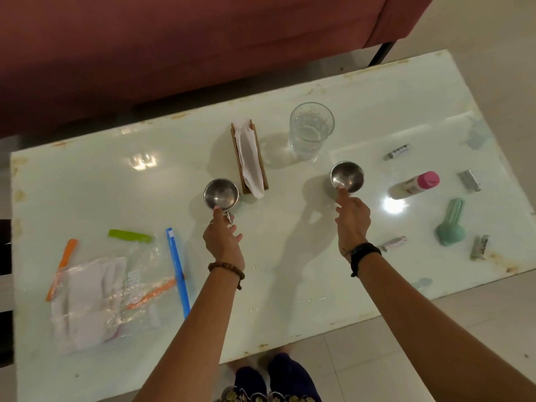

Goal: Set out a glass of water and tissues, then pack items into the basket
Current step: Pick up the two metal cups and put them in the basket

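Note:
A clear glass (311, 130) holding some water stands at the far middle of the white glass table (87, 192). Left of it is a wooden holder with white tissues (249, 158). My left hand (223, 242) pinches the near rim and handle of a small steel cup (222, 195) just left of the tissue holder. A second steel cup (347, 177), in front of the glass, is gripped at its near rim by my right hand (352, 221), with one finger inside. Both cups look empty. No basket is in view.
At the left lie a zip bag with white cloth (87, 297), orange toothbrushes, a blue toothbrush (177, 268) and a green clip (130, 235). At the right are a pink-capped bottle (414, 185), a mint-green tool (451, 223), batteries and small packets. A red sofa (174, 47) runs behind the table.

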### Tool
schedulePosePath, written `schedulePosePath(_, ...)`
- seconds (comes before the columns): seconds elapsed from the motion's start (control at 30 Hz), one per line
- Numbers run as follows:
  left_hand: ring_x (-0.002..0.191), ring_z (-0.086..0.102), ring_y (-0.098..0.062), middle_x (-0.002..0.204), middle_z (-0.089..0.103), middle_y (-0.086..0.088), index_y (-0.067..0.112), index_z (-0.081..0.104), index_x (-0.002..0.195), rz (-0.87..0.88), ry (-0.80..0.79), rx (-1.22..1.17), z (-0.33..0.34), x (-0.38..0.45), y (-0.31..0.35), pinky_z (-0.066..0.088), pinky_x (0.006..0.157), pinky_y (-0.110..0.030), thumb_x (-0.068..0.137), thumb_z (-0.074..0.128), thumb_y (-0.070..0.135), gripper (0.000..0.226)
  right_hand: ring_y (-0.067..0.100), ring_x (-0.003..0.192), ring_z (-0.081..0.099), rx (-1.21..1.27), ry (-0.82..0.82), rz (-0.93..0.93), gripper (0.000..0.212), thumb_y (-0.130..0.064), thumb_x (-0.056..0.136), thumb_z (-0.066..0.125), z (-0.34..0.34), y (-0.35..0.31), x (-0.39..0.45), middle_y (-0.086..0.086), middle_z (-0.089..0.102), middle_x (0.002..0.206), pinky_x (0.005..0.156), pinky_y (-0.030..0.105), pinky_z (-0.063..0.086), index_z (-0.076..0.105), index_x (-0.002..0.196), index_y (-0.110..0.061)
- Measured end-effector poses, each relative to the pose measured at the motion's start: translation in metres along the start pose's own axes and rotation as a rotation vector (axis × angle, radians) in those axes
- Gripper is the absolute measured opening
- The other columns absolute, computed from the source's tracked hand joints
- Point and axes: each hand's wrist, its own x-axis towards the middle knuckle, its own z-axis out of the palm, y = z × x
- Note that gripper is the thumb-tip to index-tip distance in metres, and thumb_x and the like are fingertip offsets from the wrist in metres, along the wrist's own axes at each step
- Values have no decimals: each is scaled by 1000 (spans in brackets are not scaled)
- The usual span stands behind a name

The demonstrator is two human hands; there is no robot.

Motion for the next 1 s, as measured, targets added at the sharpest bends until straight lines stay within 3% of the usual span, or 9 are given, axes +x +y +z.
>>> schedulePosePath(0.07, 103, 57, -25, 98, 60, -7, 6, 59, 96, 25, -6, 24, 0, 3, 4, 48, 90, -39, 95, 44, 29, 27, 22, 87, 57, 37, 8, 57, 33, -36, 89, 56, 5, -1, -5, 5, 62, 84, 95, 42, 47, 55, 65, -14)
schedulePosePath(0.13, 92, 58, -22, 81, 60, -5, 10, 57, 74, 41, -7, 37, -5, 1, 5, 50, 93, -40, 94, 44, 24, 27, 17, 78, 53, 76, 24, 99, 30, -28, 88, 55, 9, 2, -14, 0, 55, 72, 96, 45, 47, 55, 67, -7)
schedulePosePath(0.2, 88, 58, -21, 74, 60, -3, 14, 55, 67, 35, -23, 7, -14, -3, 3, 50, 91, -38, 94, 44, 20, 30, 19, 80, 54, 96, 23, 82, 29, -23, 88, 53, 10, 8, -31, 3, 56, 71, 95, 43, 47, 58, 78, 4)
schedulePosePath(0.33, 77, 57, -15, 72, 58, -3, 13, 56, 65, -6, -64, -80, -48, -12, 1, 51, 78, -27, 93, 49, 16, 29, 15, 80, 55, 52, -58, -85, 37, -20, 92, 48, 13, 27, -85, 31, 59, 90, 90, 39, 49, 53, 89, 16)
schedulePosePath(0.47, 71, 59, -13, 69, 56, -6, 9, 53, 64, -22, -128, -122, -112, -16, 4, 54, 75, -23, 90, 54, 12, 26, 16, 84, 61, -74, -192, -211, 30, -18, 96, 44, 35, 40, -148, 4, 66, 77, 85, 38, 51, 63, 74, -8)
schedulePosePath(0.57, 63, 62, -10, 64, 55, -6, 6, 50, 61, -56, -126, -142, -164, -11, 13, 57, 71, -20, 90, 56, 11, 30, 19, 84, 65, -138, -289, -283, 33, -17, 96, 44, 65, 48, -192, 4, 70, 76, 79, 35, 52, 63, 69, -18)
schedulePosePath(0.7, 60, 61, -11, 61, 56, -8, 4, 54, 63, -22, -49, -300, -243, 9, 49, 58, 70, -20, 88, 57, 9, 26, 45, 78, 56, -256, -451, -374, 43, -33, 84, 47, 127, 50, -252, 34, 60, 75, 72, 54, 49, 59, 74, 7)
schedulePosePath(0.87, 69, 62, -10, 64, 62, -2, 8, 64, 69, 93, 80, -463, -346, 43, 112, 56, 78, -26, 89, 58, 14, 21, 26, 77, 64, -323, -656, -438, 26, -27, 87, 52, 222, 44, -332, 14, 68, 72, 77, 51, 50, 63, 75, -6)
schedulePosePath(1.0, 71, 70, -9, 67, 72, 0, 13, 69, 69, 148, 152, -582, -421, 80, 170, 58, 71, -22, 88, 58, 19, 22, 23, 72, 65, -341, -813, -527, 31, -35, 81, 48, 304, 31, -398, 6, 70, 69, 70, 43, 52, 66, 70, -12)
